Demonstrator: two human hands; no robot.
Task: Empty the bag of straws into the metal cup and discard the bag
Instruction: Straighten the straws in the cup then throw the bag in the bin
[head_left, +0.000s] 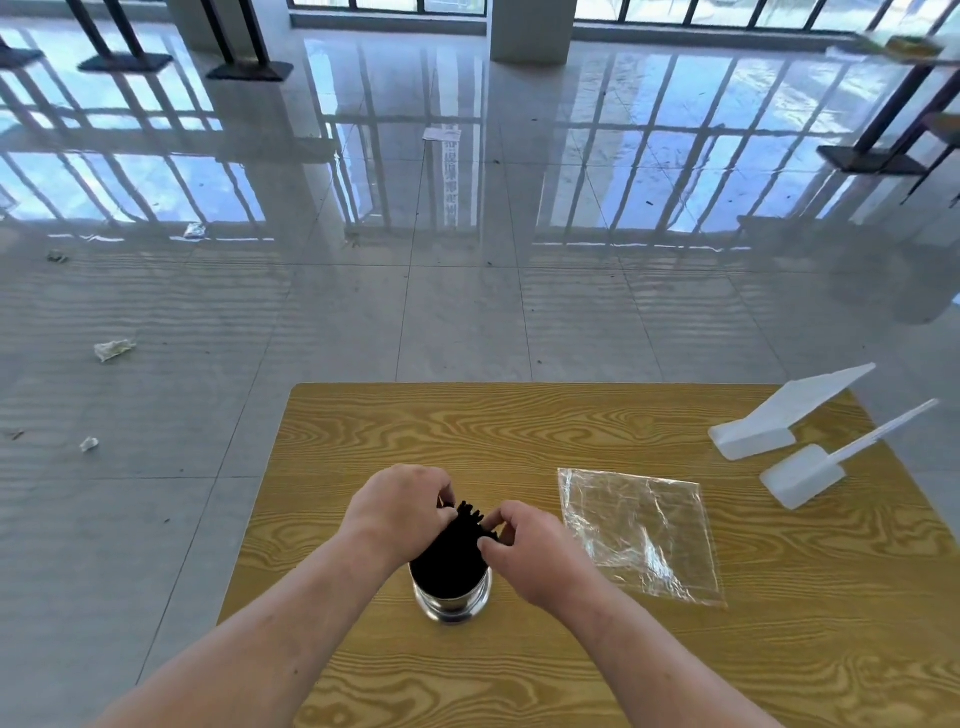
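Note:
A bundle of black straws (457, 553) stands upright in the shiny metal cup (452, 603) near the middle of the wooden table (519, 431). My left hand (400, 512) wraps the bundle from the left, fingers closed on the straw tops. From the right, my right hand (530, 551) pinches the upper part of the same bundle. The clear plastic bag (639, 530) lies flat on the table to the right of the cup, with no straws visible in it.
Two white plastic scoop-like tools (769, 421) (810, 473) lie at the table's far right corner. Beyond the table is a glossy tiled floor with scraps of litter (114, 349) on the left and metal table stands at the back.

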